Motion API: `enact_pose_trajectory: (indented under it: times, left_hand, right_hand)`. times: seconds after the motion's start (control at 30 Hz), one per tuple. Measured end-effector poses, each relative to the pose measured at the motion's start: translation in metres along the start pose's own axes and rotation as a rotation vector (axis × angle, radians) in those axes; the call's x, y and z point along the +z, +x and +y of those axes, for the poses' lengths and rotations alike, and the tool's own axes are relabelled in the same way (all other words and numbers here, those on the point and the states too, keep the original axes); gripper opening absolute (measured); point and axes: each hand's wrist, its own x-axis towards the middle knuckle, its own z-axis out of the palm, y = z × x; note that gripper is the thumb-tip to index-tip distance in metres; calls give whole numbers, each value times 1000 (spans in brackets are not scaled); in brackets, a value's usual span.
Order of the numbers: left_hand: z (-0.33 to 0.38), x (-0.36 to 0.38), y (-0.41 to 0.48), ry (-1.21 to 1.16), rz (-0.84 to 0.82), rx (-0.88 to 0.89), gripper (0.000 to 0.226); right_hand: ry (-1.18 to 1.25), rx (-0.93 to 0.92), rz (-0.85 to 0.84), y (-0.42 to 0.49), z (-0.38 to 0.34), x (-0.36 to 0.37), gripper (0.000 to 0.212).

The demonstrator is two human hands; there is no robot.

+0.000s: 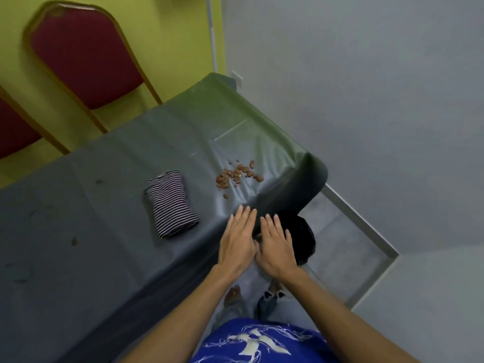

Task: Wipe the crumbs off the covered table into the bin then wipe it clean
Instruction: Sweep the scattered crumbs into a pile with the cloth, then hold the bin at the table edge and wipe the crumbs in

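**At the desk corner: crumbs unswept, cloth unused**

At the near right corner of the desk, entries as found:

1. Desk with a grey-green glossy plastic cover point(104, 205), creased, its edge hanging down over the corner. A few dark smudges on the left part.
2. Pile of small brown crumbs point(237, 175), loosely heaped on the cover near the corner, with one stray piece lying nearer the person. None appear swept.
3. Folded cloth with black and white stripes point(171, 203), lying flat on the cover to the left of the crumbs and well apart from both hands. Untouched.
4. Black round bin point(305, 237), on the floor below the desk edge, partly hidden behind the right hand. Contents not visible.
5. Left hand point(239, 239), fingers straight and together, palm down at the desk edge, holding nothing. Contact with the cover cannot be confirmed.
6. Right hand point(276, 247), likewise flat and empty, just beside the left, over the edge above the bin.
7. Red padded chair with a gold metal frame point(86, 56), against the yellow-green wall beyond the desk.

Assessment: the task looks barely begun. Left to do are sweeping the crumbs into the bin and the wipe with the cloth.
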Motion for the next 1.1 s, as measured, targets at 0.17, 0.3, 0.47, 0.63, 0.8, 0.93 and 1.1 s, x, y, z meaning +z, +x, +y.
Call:
enact_pose_trajectory:
  times: [0.17, 0.3, 0.47, 0.63, 0.8, 0.93, 1.1]
  left_hand:
    - [12, 22, 0, -136, -115, 27, 57]
    - [18, 38, 11, -151, -204, 35, 53]
    - [32, 69, 26, -214, -363, 19, 49]
    - [36, 118, 41, -247, -505, -120, 48]
    - [14, 173, 65, -265, -529, -312, 47]
    - [-26, 230, 80, -163, -598, -323, 49]
    - [-104, 327, 111, -24, -618, -260, 53]
  right_hand:
    - [88, 190, 27, -17, 32, 1, 60]
    - [121, 289, 49, -29, 67, -1, 59]
    - [189, 416, 72, -39, 103, 9, 61]
    - [263, 491, 25, -32, 142, 40, 61]
    - [354, 563, -33, -5, 189, 94, 62]
    - [388, 590, -31, 27, 232, 148, 60]
    - [399, 635, -42, 90, 299, 233, 58]
